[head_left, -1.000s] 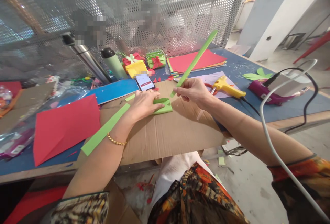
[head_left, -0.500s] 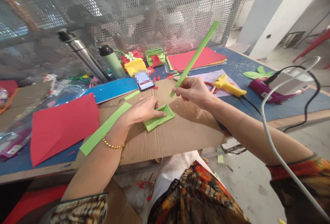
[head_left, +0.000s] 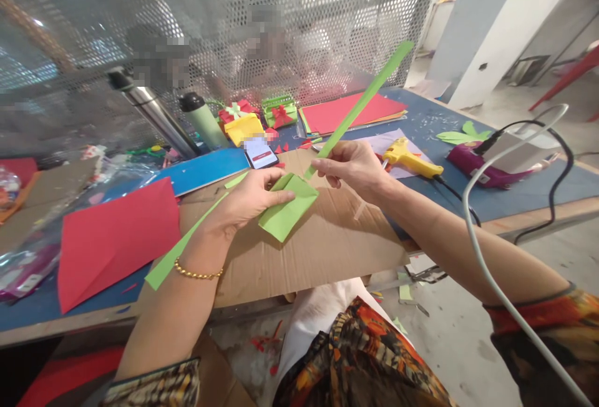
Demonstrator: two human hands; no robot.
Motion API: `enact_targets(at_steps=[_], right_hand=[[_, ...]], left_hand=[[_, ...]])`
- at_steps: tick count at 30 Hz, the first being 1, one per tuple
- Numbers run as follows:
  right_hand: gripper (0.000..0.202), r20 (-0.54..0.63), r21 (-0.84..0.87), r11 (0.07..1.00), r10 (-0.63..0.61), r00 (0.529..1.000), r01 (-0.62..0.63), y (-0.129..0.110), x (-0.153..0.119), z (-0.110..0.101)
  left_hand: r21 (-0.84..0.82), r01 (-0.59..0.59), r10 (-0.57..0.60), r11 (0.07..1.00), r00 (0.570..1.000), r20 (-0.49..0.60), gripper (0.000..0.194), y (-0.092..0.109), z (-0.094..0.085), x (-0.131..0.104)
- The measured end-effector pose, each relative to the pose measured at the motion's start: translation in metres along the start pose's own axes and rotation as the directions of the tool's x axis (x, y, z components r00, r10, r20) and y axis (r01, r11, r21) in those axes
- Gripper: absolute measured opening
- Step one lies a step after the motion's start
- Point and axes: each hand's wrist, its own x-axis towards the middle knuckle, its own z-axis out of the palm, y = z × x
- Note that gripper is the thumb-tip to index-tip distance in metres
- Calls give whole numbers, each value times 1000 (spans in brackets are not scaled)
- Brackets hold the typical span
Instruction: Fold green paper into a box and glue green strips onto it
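Observation:
My left hand (head_left: 255,198) grips a small folded green paper box (head_left: 291,210), thumb on its near face and fingers behind. The box is tilted above the cardboard sheet (head_left: 299,263). In my right hand (head_left: 350,166), thumb and fingers pinch a long narrow green paper strip (head_left: 362,104) near its lower end. The strip slants up to the right, and its low end is close to the box's upper right corner; whether they touch I cannot tell. Under my left forearm lies a wider green paper strip (head_left: 175,260).
A yellow glue gun (head_left: 412,158) lies right of my right hand, its cord trailing. Red paper (head_left: 119,238) is at the left. A phone (head_left: 260,152), a steel flask (head_left: 156,110) and a green bottle (head_left: 204,121) stand or lie behind. A white cable (head_left: 482,238) crosses my right arm.
My left hand has picked up the green paper box from the cardboard and turned its flat face towards me. The narrow strip's lower end has come nearer the box.

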Motion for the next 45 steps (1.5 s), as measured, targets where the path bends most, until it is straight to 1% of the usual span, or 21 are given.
enact_targets(at_steps=[2,4,7,9,11,13,15,17,20,22,24,26,29,33,37,40,42,43,44,45], right_hand=[[27,-40,-9,999,39,998,-39,0,1,0],[28,-58,-57,988,139,989,-143,0,2,0],[34,-58,-141,938,313,948,-318,0,4,1],[34,-52,-147,910,385,922,-388,-2,5,3],[34,-25,-131,889,440,898,-439,-5,4,6],[35,16,-121,860,501,865,-495,-7,4,9],[36,54,-119,826,559,827,-550,-9,2,13],[35,77,-132,801,596,799,-584,-9,1,15],[35,71,-200,795,595,801,-573,-7,0,16],[34,65,-261,791,586,808,-553,-4,0,16],[32,70,-294,784,589,805,-547,0,1,15],[28,83,-277,788,589,804,-549,2,1,14],[24,117,-277,816,554,825,-508,2,0,14],[30,150,-406,808,520,841,-427,-1,2,16],[33,191,-462,794,523,831,-395,0,6,18],[35,216,-516,774,534,818,-369,-2,7,20],[38,200,-571,740,545,814,-355,-5,7,21],[40,179,-606,721,535,826,-336,-6,6,20],[40,149,-647,703,496,855,-295,-7,5,19],[38,111,-696,680,417,902,-229,-8,4,17]], left_hand=[[-37,16,-16,999,1000,-8,40,0,0,-1],[-7,8,-8,1000,1000,-2,40,0,-2,0],[156,-34,29,987,999,35,37,0,-4,3],[295,-84,60,952,994,88,34,-1,-7,6],[405,-133,79,905,986,149,30,0,-9,7],[477,-176,91,861,976,196,29,2,-13,6],[507,-190,87,841,972,218,27,5,-16,3],[517,-170,62,839,974,219,25,9,-19,-1],[533,-136,25,835,977,210,25,13,-22,-4],[552,-151,33,820,976,217,25,13,-22,-4],[571,-194,55,798,966,251,25,11,-21,-2],[596,-252,77,762,950,304,26,8,-20,1],[634,-324,100,703,927,363,31,5,-20,3],[609,-346,101,713,911,400,32,5,-21,3],[645,-338,47,686,904,424,34,7,-20,3],[672,-340,52,658,911,410,32,7,-18,5],[684,-343,55,644,912,406,28,7,-17,6],[685,-341,51,644,912,406,28,7,-18,6],[683,-335,43,650,913,406,30,7,-18,6],[678,-326,33,659,913,407,33,6,-18,6]])
